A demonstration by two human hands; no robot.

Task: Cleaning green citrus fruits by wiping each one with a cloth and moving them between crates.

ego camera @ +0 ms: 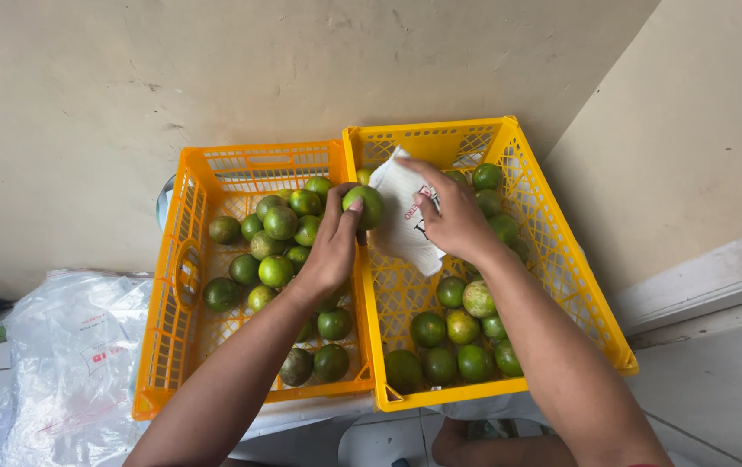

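Over the seam between the two crates: left hand [329, 251] has its fingers pinched round a green citrus fruit [364, 206], lifted clear of the pile. Right hand [455, 220] grips a white cloth [401, 220], fingers pressed into its folds, touching the fruit's side. Orange crate [182, 259] holds more fruit; yellow crate [561, 259] holds some too. Judgement: turn the fruit against the cloth, keep the pinch light, wipe all round.

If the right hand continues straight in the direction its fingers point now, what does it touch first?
The right hand points up and left and already lies on the white cloth. Beyond it, the line probably reaches the green fruit in the left hand, though depth is unclear.
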